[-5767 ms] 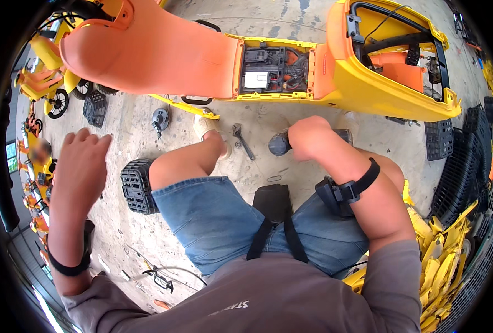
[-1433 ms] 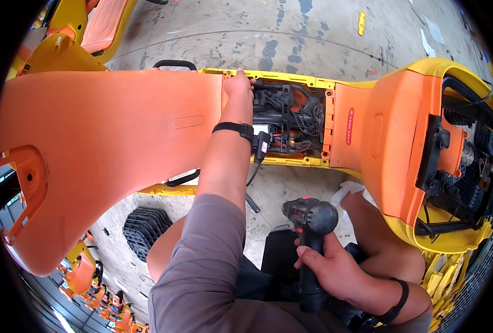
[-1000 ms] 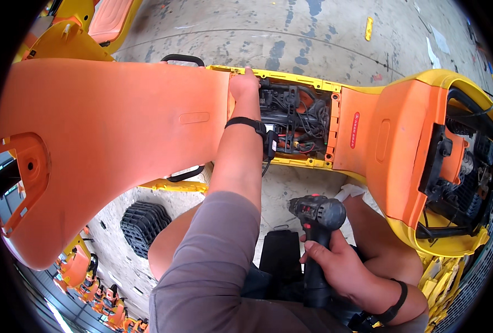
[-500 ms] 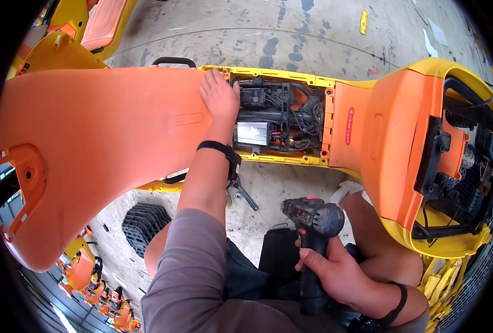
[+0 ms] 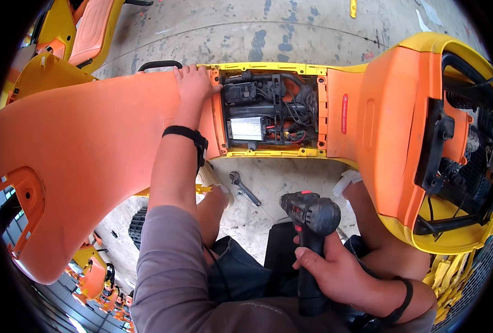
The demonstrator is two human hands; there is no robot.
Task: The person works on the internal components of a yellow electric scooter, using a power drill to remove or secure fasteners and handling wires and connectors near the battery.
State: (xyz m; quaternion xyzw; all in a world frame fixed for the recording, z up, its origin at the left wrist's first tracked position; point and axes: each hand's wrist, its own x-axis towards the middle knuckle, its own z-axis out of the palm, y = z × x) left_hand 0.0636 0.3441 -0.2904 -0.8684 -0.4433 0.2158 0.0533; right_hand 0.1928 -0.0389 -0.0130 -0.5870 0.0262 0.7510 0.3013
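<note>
My left hand [image 5: 195,83] lies with its fingers apart on the far right part of a large orange panel [image 5: 102,130]. The panel's right end is next to the open compartment of a yellow-and-orange scooter-like body [image 5: 343,83]. Inside that compartment are a silver box [image 5: 247,129], a black unit [image 5: 240,93] and tangled cables [image 5: 297,106]. Low on the right, my right hand [image 5: 335,273] grips a black cordless drill [image 5: 313,213] by its handle, chuck pointing left. I cannot make out a bit in the chuck.
An adjustable wrench [image 5: 246,190] lies on the concrete floor [image 5: 224,33] between my legs and the body. At right are black bars [image 5: 432,150] and stacked yellow parts [image 5: 451,277]. A black ribbed piece [image 5: 138,227] sits at lower left; more orange-and-yellow bodies [image 5: 99,33] stand behind.
My left hand and the orange panel have shifted left, baring the orange edge strip at the compartment's left end. The wrench shows more fully. The drill stays in my right hand.
</note>
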